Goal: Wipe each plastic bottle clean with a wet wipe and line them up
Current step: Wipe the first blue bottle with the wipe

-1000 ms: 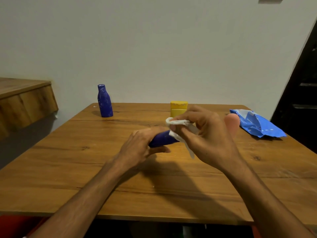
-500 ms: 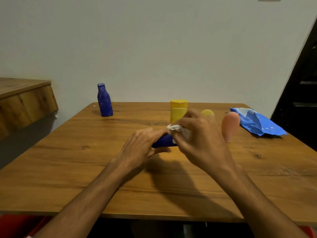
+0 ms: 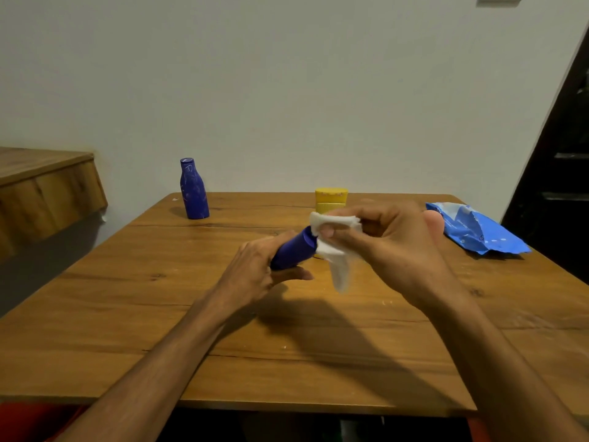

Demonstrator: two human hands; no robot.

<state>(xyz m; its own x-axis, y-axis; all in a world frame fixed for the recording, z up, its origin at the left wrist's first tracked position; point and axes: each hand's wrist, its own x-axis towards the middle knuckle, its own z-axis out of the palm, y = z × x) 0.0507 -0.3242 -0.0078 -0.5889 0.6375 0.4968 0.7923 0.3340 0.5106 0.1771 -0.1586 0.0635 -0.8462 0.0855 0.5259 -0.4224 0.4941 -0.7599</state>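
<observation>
Above the desk [image 3: 127, 314] centre I see left hand [image 3: 255, 272] curled tight round a tilted blue bottle [image 3: 294, 250], its top twd right hand [image 3: 392, 247], which pinches a white wet wipe [image 3: 334, 250] onto that end. 2nd blue bottle [image 3: 193, 189] upright far left, yellow bottle [image 3: 330, 199] behind the hands, wipe pack [image 3: 475, 231] far right.

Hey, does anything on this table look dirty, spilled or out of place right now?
The standing blue bottle at the far left carries pale scribble-like marks, as if unwiped. Small white specks dot the table. Nothing looks spilled.
</observation>
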